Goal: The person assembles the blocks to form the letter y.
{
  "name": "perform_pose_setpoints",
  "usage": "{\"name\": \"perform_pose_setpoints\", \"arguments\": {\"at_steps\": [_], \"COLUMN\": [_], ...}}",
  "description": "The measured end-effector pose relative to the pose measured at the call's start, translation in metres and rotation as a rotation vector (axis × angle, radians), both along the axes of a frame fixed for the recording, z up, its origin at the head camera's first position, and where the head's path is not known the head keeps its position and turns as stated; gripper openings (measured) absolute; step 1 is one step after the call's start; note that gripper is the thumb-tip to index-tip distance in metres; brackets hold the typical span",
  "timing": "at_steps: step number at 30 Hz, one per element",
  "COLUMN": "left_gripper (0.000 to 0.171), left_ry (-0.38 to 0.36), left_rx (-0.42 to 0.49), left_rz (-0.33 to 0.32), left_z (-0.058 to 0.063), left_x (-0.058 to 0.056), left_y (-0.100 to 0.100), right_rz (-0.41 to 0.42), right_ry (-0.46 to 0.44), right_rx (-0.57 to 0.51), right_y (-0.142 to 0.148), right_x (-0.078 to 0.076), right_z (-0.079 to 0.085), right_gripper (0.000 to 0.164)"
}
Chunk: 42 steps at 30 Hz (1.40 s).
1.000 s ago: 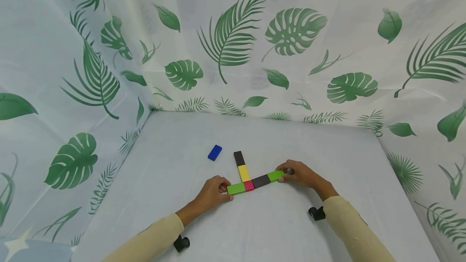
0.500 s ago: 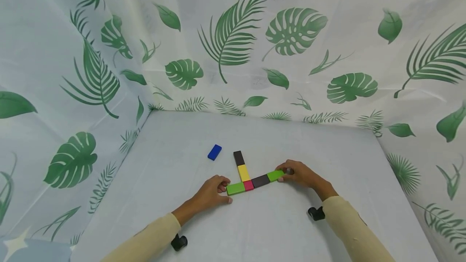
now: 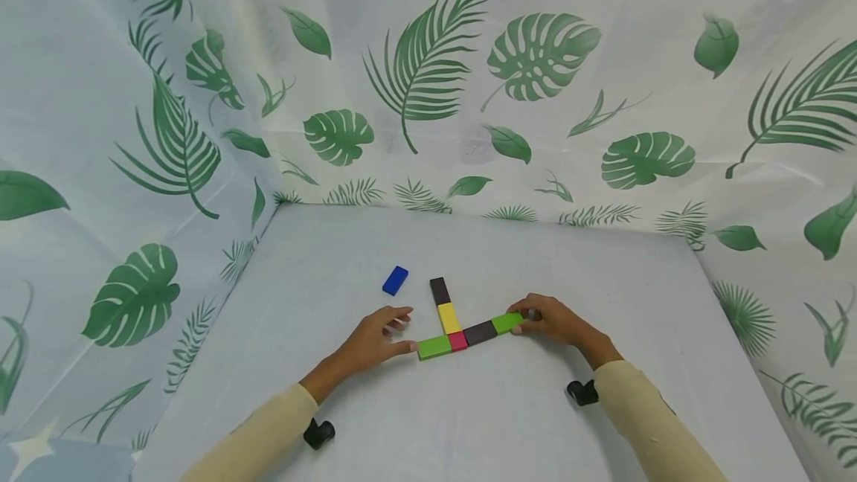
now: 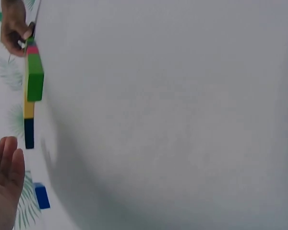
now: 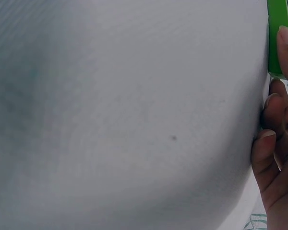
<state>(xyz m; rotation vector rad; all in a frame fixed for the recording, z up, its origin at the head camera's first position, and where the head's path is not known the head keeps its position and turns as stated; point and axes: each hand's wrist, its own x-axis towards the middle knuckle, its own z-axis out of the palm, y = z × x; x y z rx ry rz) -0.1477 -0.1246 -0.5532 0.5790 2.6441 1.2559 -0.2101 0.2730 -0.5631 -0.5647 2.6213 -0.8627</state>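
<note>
Flat coloured blocks lie joined end to end on the table in the head view. The slanting row runs from the left green block through a red block and a dark block to the right green block. A yellow block and another dark block branch away from the red one. My right hand pinches the right green block's outer end between thumb and fingers. My left hand holds nothing, fingers spread, its thumb tip right by the left green block's end.
A separate blue block lies behind the left hand, left of the branch. White cloth covers the table, and leaf-printed curtains rise at the back and sides. Small black devices hang under both wrists.
The left hand has let the left green block go, moving back and left as its fingers spread. Right hand and blocks look unmoved.
</note>
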Motion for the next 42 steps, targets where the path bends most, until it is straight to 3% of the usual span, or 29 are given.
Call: {"name": "perform_pose_setpoints", "arguments": {"at_steps": [9,16,30,37,42], "left_gripper": [0.077,0.073,0.072,0.073,0.072], "left_ry": [0.007,0.001,-0.098,-0.156,-0.130], "left_rx": [0.123,0.085,-0.003,-0.068,-0.107], "left_rz": [0.149,0.244,0.263,0.270,0.275], "left_z": [0.011,0.008,-0.009,-0.016,-0.018], "left_x": [-0.034,-0.058,-0.092,-0.097,-0.102], "left_y": [-0.013,-0.018,-0.019,-0.010,-0.006], "right_rz": [-0.003,-0.008,-0.008,0.013,0.007], "right_ry": [0.006,0.008,0.026,0.024,0.041], "right_rx": [-0.004,-0.004,-0.026,-0.033,-0.018], "right_y": [0.000,-0.001,0.000,-0.001,0.000], "right_x": [0.000,0.001,0.006,0.006,0.005], "right_z": [0.001,0.002,-0.001,-0.002,0.000], "right_gripper": [0.040,0.040,0.039,0.038,0.039]}}
